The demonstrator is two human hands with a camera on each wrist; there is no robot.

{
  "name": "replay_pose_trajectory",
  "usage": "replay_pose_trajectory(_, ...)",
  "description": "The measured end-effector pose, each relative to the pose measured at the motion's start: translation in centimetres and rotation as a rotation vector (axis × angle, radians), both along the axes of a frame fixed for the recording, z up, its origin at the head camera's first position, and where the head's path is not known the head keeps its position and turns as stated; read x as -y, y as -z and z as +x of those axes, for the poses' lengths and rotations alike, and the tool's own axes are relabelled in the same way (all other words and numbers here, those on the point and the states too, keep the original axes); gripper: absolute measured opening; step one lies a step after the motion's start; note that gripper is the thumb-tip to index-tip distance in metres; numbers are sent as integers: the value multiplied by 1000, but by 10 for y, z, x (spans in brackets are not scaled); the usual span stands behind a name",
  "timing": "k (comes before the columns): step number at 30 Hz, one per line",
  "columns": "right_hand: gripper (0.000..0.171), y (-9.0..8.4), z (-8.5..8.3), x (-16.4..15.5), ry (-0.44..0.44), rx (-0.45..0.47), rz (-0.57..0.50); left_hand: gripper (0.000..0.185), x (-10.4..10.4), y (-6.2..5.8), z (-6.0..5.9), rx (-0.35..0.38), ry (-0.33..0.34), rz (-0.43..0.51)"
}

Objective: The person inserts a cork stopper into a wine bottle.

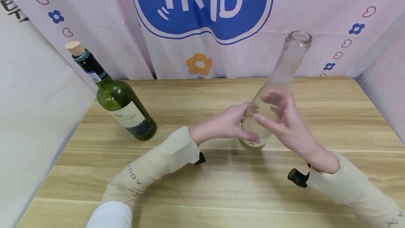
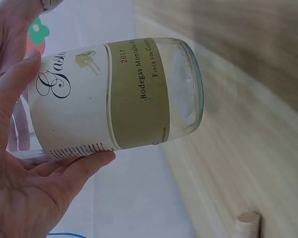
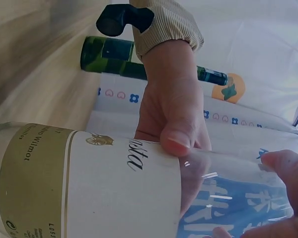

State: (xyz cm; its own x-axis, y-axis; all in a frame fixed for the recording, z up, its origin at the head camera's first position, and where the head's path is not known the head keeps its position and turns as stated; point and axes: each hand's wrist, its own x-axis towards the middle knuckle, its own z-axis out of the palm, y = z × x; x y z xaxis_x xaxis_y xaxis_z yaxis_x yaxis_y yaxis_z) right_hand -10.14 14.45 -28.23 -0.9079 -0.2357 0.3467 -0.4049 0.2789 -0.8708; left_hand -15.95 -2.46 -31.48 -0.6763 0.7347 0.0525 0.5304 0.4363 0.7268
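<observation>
Both hands grip a clear glass bottle [image 1: 292,57] with an uncorked mouth. My left hand [image 1: 223,124] wraps the lower body. In the right wrist view its thumb lies on the cream and olive label [image 3: 119,183]. My right hand [image 1: 289,126] curls round the body higher up, below the neck. The bottle's base [image 2: 196,91] is close over the tabletop. To the left stands a green wine bottle [image 1: 126,105] with a cork [image 1: 75,48] in its mouth; neither hand touches it.
The wooden table [image 1: 202,192] ends at a printed cloth backdrop [image 1: 104,45]. Small black devices hang below both cuffs, one of them a wrist camera [image 1: 297,177] at the right. A cork-like piece [image 2: 247,227] shows on the wood in the left wrist view.
</observation>
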Motion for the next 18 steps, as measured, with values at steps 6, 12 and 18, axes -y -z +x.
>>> replay_pose_trajectory(6,50,7,4,7,-44,16,-23,85,10,6,10,9,-20,10)
replay_pose_trajectory(12,54,14,3,12,-77,27,-49,84,16,9,17,22,-46,0)
replay_pose_trajectory(18,56,20,3,15,-93,23,-49,82,19,14,22,-32,-47,4)
